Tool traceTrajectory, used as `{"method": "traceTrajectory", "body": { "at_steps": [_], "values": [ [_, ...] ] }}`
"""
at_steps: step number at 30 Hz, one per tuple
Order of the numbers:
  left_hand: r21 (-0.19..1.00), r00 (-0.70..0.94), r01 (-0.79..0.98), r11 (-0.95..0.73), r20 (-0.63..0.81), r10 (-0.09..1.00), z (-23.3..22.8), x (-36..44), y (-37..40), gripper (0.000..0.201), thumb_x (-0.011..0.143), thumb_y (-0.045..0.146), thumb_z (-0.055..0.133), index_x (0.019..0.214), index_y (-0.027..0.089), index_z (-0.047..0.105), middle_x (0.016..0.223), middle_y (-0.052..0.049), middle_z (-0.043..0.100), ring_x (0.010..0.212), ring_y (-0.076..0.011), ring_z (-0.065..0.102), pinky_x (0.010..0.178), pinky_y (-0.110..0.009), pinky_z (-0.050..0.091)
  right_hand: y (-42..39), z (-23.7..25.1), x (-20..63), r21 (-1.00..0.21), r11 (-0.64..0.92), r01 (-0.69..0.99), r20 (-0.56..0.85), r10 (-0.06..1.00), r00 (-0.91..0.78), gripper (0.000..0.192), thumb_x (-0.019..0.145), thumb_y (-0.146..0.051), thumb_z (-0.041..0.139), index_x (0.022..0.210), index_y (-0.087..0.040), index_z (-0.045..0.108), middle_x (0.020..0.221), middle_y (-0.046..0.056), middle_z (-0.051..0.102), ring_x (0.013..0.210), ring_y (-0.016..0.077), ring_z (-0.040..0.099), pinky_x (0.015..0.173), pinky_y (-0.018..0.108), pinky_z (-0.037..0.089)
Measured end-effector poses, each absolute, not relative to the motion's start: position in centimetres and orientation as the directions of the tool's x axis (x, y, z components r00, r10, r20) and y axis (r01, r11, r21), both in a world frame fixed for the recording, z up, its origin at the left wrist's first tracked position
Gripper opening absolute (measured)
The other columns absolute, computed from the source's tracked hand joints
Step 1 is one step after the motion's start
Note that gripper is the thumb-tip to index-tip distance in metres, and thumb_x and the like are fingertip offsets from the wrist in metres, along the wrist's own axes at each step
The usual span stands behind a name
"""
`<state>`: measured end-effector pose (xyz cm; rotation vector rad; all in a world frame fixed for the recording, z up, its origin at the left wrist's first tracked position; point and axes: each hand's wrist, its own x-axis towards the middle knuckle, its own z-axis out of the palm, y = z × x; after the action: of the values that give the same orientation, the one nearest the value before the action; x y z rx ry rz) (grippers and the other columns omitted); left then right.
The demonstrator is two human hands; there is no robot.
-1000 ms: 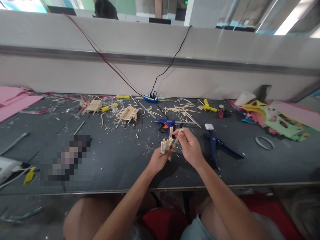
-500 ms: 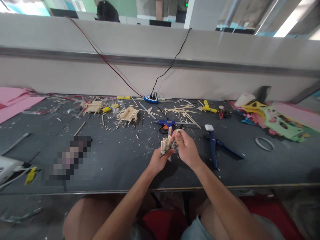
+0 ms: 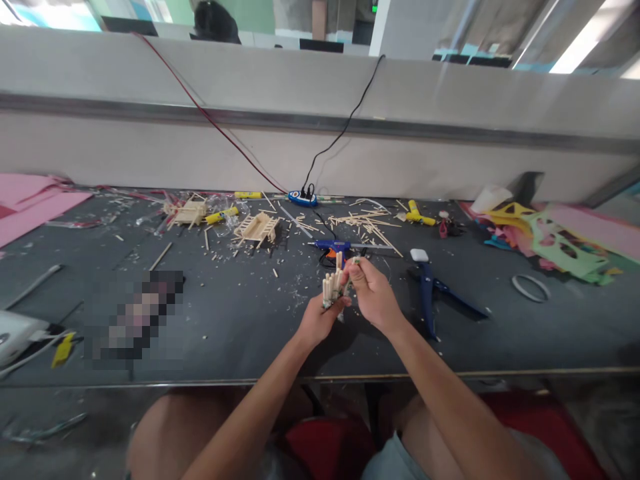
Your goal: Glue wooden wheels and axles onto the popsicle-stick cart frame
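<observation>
My left hand (image 3: 320, 321) is closed round a bundle of short wooden sticks (image 3: 332, 287), held upright above the table with uneven tops. A clear wrapper with green marks seems to surround the lower part of the bundle. Beside it, my right hand (image 3: 374, 293) is closed, thumb against fingers, at the bundle's right side. A small pale and green bit, which looks like the wrapper's edge, shows at its fingertips. Just beyond the hands lies a blue glue gun (image 3: 330, 245), its cord running back to a blue power strip (image 3: 303, 198).
Loose sticks (image 3: 363, 219) and two small stick-built models (image 3: 257, 228) lie toward the back. Yellow glue tubes (image 3: 221, 215) are scattered there. A dark blue cutter (image 3: 426, 300) rests right of my hands, with coloured paper (image 3: 555, 240) beyond. A blurred-out object (image 3: 145, 313) lies left.
</observation>
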<state>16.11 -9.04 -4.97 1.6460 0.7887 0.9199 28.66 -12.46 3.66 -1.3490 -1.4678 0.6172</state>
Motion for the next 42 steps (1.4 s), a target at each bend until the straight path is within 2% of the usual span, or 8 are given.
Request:
{"method": "traceTrajectory", "body": {
  "at_steps": [5, 12, 18, 28, 32, 34, 38, 42],
  "values": [
    [0.968, 0.506, 0.046, -0.248, 0.192, 0.841, -5.3, 16.0, -8.9, 0.028, 0.080, 0.038, 0.053, 0.084, 0.014, 0.068, 0.093, -0.005, 0.068, 0.091, -0.0212, 0.059, 0.085, -0.031, 0.044, -12.4, 3.5, 28.7, -0.867, 0.245, 0.433, 0.331, 0.934, 0.135, 0.026, 0.091, -0.039, 0.035, 0.077, -0.022, 0.049, 0.070, -0.001, 0.059, 0.065, 0.0130, 0.055, 0.065, 0.023, 0.040],
    [0.977, 0.510, 0.013, -0.213, 0.177, 0.842, -4.4, 16.3, -9.2, 0.041, 0.080, 0.038, 0.054, 0.116, 0.019, 0.059, 0.124, -0.006, 0.056, 0.107, -0.0233, 0.054, 0.093, -0.034, 0.040, -12.5, 3.5, 28.6, -0.877, 0.234, 0.420, 0.318, 0.937, 0.142, 0.026, 0.091, -0.040, 0.035, 0.078, -0.022, 0.049, 0.069, -0.001, 0.059, 0.064, 0.0131, 0.055, 0.063, 0.022, 0.041],
    [0.983, 0.504, 0.029, -0.180, 0.141, 0.852, -4.4, 16.1, -9.1, 0.028, 0.079, 0.037, 0.054, 0.091, 0.015, 0.067, 0.104, -0.006, 0.066, 0.104, -0.0229, 0.055, 0.092, -0.032, 0.041, -12.5, 2.5, 28.6, -0.904, 0.212, 0.372, 0.279, 0.951, 0.136, 0.028, 0.090, -0.043, 0.036, 0.077, -0.022, 0.051, 0.069, -0.001, 0.058, 0.061, 0.0130, 0.055, 0.058, 0.022, 0.043],
    [0.987, 0.521, 0.012, -0.158, 0.128, 0.844, -4.2, 16.2, -8.9, 0.025, 0.080, 0.038, 0.053, 0.083, 0.014, 0.063, 0.084, -0.004, 0.065, 0.087, -0.0178, 0.057, 0.083, -0.027, 0.042, -12.5, 0.7, 28.9, -0.880, 0.263, 0.395, 0.355, 0.917, 0.181, 0.028, 0.088, -0.041, 0.042, 0.080, -0.021, 0.059, 0.088, 0.004, 0.056, 0.077, 0.0155, 0.057, 0.066, 0.025, 0.047],
    [0.992, 0.552, 0.004, -0.127, 0.103, 0.827, -3.1, 16.3, -9.1, 0.029, 0.081, 0.040, 0.050, 0.075, 0.013, 0.059, 0.070, -0.003, 0.060, 0.068, -0.0140, 0.056, 0.068, -0.025, 0.045, -12.3, -0.2, 29.1, -0.963, 0.175, 0.207, 0.219, 0.951, 0.217, 0.034, 0.085, -0.042, 0.047, 0.114, -0.025, 0.053, 0.081, 0.002, 0.056, 0.066, 0.0153, 0.055, 0.051, 0.024, 0.047],
    [0.996, 0.566, 0.009, -0.087, 0.067, 0.821, -2.5, 16.3, -9.6, 0.030, 0.079, 0.042, 0.053, 0.072, 0.013, 0.057, 0.061, -0.001, 0.056, 0.056, -0.0117, 0.052, 0.056, -0.023, 0.044, -12.3, -0.2, 29.2, -0.979, 0.143, 0.148, 0.173, 0.960, 0.219, 0.046, 0.083, -0.039, 0.052, 0.127, -0.027, 0.043, 0.081, 0.000, 0.057, 0.067, 0.0154, 0.056, 0.059, 0.026, 0.049],
    [0.984, 0.521, -0.037, 0.174, -0.129, 0.844, -1.7, 16.5, -10.9, 0.028, 0.065, 0.038, 0.068, 0.069, 0.014, 0.053, 0.048, 0.005, 0.049, 0.042, -0.0074, 0.044, 0.041, -0.018, 0.036, -12.6, 0.3, 28.8, -0.992, 0.125, -0.025, 0.121, 0.984, 0.129, 0.054, 0.079, -0.029, 0.058, 0.130, -0.031, 0.040, 0.103, 0.001, 0.059, 0.089, 0.0164, 0.058, 0.083, 0.032, 0.046],
    [0.930, 0.498, -0.101, 0.355, -0.262, 0.827, -1.6, 16.9, -12.1, 0.032, 0.068, 0.041, 0.063, 0.058, 0.017, 0.044, 0.036, 0.009, 0.036, 0.031, -0.0050, 0.033, 0.034, -0.018, 0.027, -13.2, 1.0, 28.6, -0.913, 0.041, -0.406, 0.042, 0.999, 0.007, 0.079, 0.067, -0.016, 0.069, 0.132, -0.037, 0.027, 0.112, 0.000, 0.059, 0.093, 0.0160, 0.061, 0.085, 0.035, 0.047]
  ]
}}
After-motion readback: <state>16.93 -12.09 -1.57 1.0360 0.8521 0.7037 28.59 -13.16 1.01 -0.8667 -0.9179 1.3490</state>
